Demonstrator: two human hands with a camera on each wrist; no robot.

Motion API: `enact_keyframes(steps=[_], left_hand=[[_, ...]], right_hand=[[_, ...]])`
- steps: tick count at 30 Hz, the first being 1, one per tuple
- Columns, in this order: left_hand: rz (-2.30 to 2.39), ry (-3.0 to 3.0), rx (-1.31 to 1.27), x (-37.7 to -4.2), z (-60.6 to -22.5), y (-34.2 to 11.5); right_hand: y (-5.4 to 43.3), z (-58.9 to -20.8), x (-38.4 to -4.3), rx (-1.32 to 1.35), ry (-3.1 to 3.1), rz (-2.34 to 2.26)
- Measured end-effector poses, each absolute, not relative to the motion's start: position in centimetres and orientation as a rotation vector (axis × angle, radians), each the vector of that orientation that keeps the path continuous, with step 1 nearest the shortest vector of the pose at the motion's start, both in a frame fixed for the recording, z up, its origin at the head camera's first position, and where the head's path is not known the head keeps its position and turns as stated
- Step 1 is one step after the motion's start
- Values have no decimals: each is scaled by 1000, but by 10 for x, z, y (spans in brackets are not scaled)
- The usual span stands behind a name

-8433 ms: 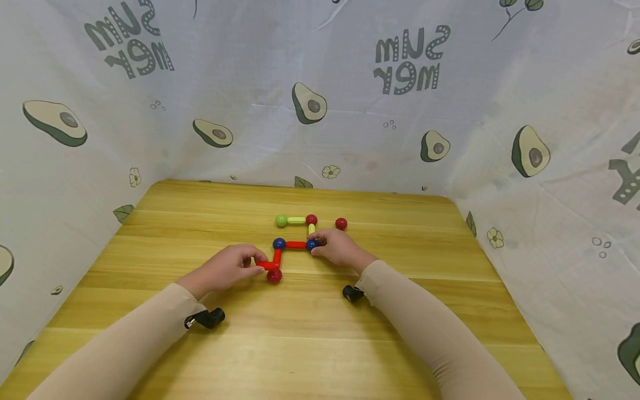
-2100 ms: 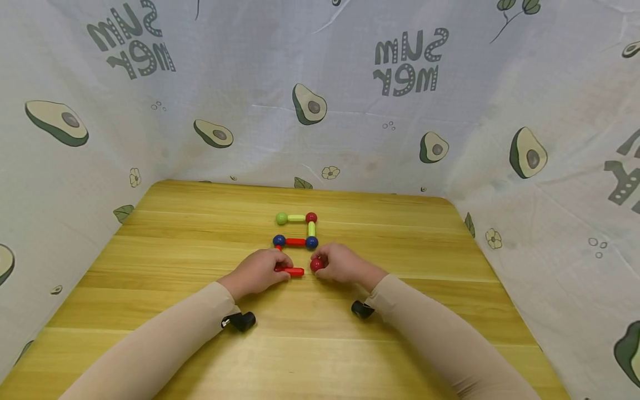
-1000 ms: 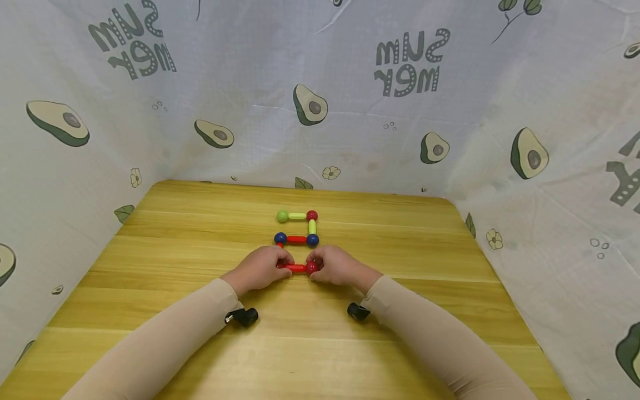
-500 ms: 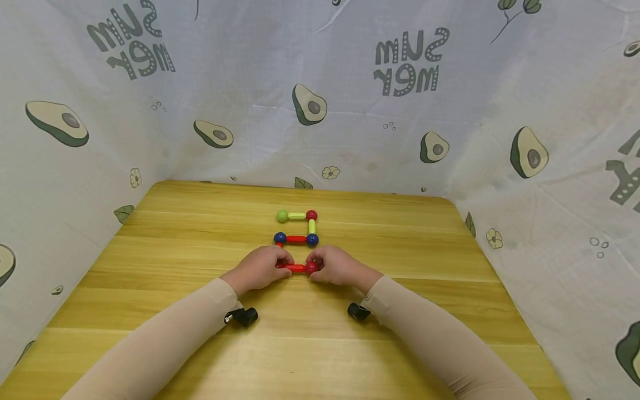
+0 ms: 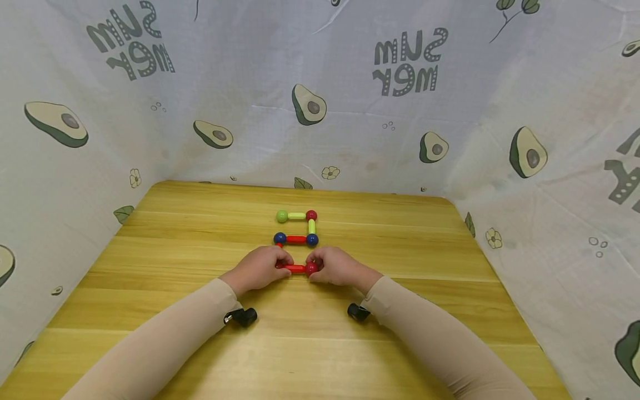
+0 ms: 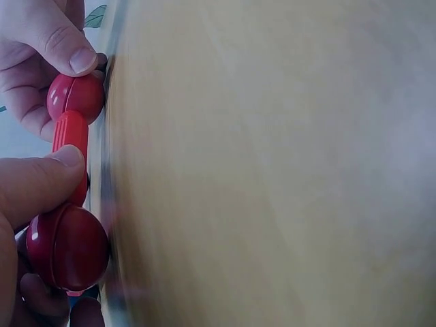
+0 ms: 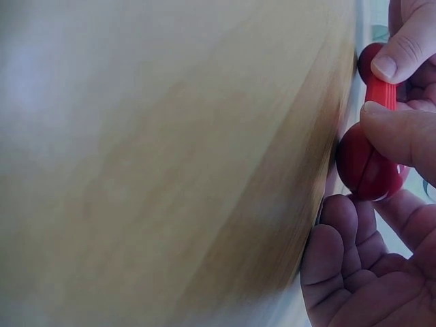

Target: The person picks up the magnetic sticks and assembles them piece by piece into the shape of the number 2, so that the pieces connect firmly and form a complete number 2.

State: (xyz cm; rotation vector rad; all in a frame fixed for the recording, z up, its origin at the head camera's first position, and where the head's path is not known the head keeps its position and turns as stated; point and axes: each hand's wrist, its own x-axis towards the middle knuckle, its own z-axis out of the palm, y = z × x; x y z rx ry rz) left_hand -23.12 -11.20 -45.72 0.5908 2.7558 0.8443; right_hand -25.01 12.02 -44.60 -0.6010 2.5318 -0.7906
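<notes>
On the table lies a zigzag chain of toy magnetic rods and balls. My left hand [image 5: 261,268] pinches the near red rod [image 5: 295,269], thumb on top in the left wrist view. By that thumb, a dark red ball [image 6: 71,248] sits at the rod's left end, hidden by the hand in the head view. My right hand [image 5: 339,266] pinches another dark red ball [image 5: 311,268], which touches the rod's right end. Behind the hands, a second red rod [image 5: 296,239] joins two blue balls [image 5: 280,239]. Another red rod runs toward my left hand, mostly hidden.
Farther back in the chain are a green ball [image 5: 282,216], a yellow-green rod [image 5: 297,216], a red ball [image 5: 311,215] and another yellow-green rod [image 5: 312,227]. A wooden table [image 5: 295,344] lies beneath. White printed cloth [image 5: 250,100] hangs behind and at both sides.
The near rod, earlier pointing left, now points right. The loose red ball came from the back right to its right end in my right hand. In the last second both hands have stayed put.
</notes>
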Motion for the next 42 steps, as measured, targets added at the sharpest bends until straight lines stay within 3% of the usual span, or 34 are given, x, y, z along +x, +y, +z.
enact_keyframes(steps=[25,42], left_hand=[[874,2791,641,-226,-451,-123],[800,2971,489,-238,-438,-181]], right_hand=[[123,-444,-249,-564,2522,-824],[180,-435,-272,-366,2782,-859]])
